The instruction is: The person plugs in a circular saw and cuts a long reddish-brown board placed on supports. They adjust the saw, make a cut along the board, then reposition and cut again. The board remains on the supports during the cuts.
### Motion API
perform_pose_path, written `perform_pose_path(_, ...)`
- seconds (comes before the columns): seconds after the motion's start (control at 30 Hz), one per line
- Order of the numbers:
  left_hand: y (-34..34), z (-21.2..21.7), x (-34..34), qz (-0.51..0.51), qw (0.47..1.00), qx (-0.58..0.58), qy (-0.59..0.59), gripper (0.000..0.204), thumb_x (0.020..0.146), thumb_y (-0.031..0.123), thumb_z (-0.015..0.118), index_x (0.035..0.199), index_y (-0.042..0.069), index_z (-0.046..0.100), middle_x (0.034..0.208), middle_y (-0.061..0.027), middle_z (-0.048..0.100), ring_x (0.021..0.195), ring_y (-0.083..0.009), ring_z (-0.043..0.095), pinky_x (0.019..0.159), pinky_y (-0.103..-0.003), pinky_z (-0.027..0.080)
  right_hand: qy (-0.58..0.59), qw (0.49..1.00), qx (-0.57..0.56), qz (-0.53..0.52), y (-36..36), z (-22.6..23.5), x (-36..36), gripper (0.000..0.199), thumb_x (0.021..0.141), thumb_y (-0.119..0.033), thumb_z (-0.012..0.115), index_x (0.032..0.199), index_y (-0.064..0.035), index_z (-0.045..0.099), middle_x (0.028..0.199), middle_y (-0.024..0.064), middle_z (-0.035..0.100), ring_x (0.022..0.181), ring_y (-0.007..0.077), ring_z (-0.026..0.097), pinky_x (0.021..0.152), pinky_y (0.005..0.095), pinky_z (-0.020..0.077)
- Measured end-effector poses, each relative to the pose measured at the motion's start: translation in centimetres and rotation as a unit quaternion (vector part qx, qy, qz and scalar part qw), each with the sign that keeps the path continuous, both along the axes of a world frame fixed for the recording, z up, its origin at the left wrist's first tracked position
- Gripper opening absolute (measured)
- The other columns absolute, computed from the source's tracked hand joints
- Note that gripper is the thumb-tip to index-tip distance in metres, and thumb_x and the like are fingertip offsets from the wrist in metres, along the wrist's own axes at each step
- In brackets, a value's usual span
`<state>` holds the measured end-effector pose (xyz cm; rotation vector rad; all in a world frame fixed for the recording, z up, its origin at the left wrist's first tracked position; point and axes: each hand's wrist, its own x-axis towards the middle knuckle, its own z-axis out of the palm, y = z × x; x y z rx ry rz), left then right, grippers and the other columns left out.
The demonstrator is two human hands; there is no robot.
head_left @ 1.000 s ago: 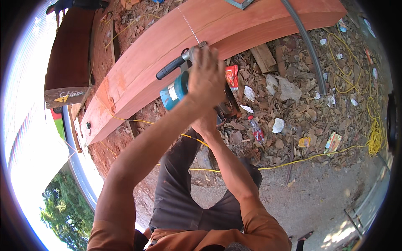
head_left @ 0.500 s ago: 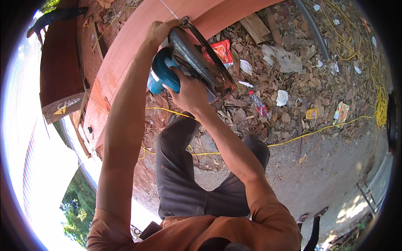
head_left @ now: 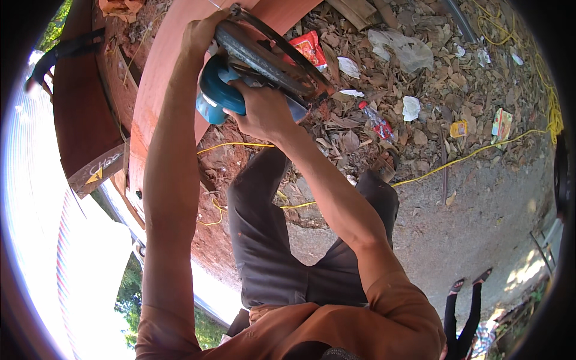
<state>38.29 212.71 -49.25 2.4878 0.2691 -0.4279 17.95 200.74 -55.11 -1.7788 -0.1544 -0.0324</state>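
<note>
A teal circular saw point(head_left: 217, 90) with a large dark round guard point(head_left: 258, 60) sits at the edge of a long reddish board point(head_left: 150, 99). My right hand point(head_left: 264, 111) is wrapped round the saw's rear handle. My left hand point(head_left: 204, 33) reaches further forward, its fingers curled at the front end of the saw, by a dark metal strip point(head_left: 282, 42) that runs along the guard. A thin pale line shows on the board ahead of my left fingers. The blade itself is hidden from view.
Dry leaves, a red packet point(head_left: 309, 49), a plastic bottle point(head_left: 377, 121) and scraps litter the ground. A yellow cord point(head_left: 447, 165) passes around my legs. At lower right stand a person's legs point(head_left: 462, 318); another person point(head_left: 45, 69) bends at upper left beside a dark panel point(head_left: 81, 102).
The whole view has shifted, so the saw and litter appear higher. Both hands keep their hold on the saw. My foot now shows beyond my right knee.
</note>
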Motion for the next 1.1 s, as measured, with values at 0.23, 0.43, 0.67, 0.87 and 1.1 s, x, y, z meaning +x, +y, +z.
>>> perform_pose_path(0.23,-0.5,0.0,-0.6,0.014,0.997,-0.055,-0.043,0.056,0.084,0.052,0.075,0.092,-0.003,0.079,0.078,-0.0077,0.069,0.073,-0.0189,0.062,0.07,-0.035,0.048,0.003,0.999,0.02,-0.024,-0.1,0.6,0.0,0.04,0.086,-0.031,0.078,0.12,-0.0134,0.066,0.081,0.017,0.074,0.078,0.0355,0.074,0.075,0.0466,0.0595)
perform_pose_path(0.43,-0.4,0.6,-0.5,0.017,0.999,-0.031,0.005,0.051,0.092,0.042,0.071,0.118,-0.001,0.076,0.101,-0.0066,0.071,0.093,-0.0181,0.064,0.088,-0.031,0.048,0.037,0.999,-0.025,-0.02,0.3,0.4,0.1,0.045,0.076,-0.017,0.074,0.121,-0.0168,0.07,0.08,0.0139,0.075,0.075,0.0312,0.075,0.072,0.0443,0.0608)
perform_pose_path(0.67,-0.2,0.1,-0.6,0.018,0.998,-0.05,-0.035,0.053,0.084,0.052,0.075,0.087,-0.001,0.079,0.075,-0.0055,0.067,0.071,-0.0173,0.059,0.068,-0.034,0.045,0.026,0.999,-0.014,-0.024,0.4,0.3,0.1,0.043,0.074,-0.012,0.072,0.116,-0.0137,0.069,0.08,0.0159,0.074,0.076,0.0347,0.075,0.073,0.0456,0.0612)
perform_pose_path(0.87,0.2,-0.4,-0.2,0.02,0.998,-0.035,-0.037,0.055,0.083,0.053,0.076,0.084,-0.002,0.079,0.076,-0.0064,0.068,0.073,-0.0186,0.061,0.071,-0.034,0.047,0.036,0.999,-0.028,-0.005,0.3,0.3,0.3,0.044,0.073,-0.017,0.078,0.115,-0.0147,0.067,0.079,0.0154,0.074,0.076,0.0331,0.075,0.071,0.0453,0.0604)
perform_pose_path(1.1,0.3,-0.4,-0.5,0.032,0.999,0.011,-0.002,0.053,0.088,0.047,0.074,0.096,-0.004,0.079,0.082,-0.0076,0.073,0.076,-0.0168,0.067,0.074,-0.032,0.051,0.063,0.997,-0.032,0.017,0.0,0.3,0.0,0.044,0.074,-0.018,0.078,0.116,-0.0134,0.067,0.079,0.0154,0.073,0.078,0.0346,0.074,0.07,0.0461,0.06)
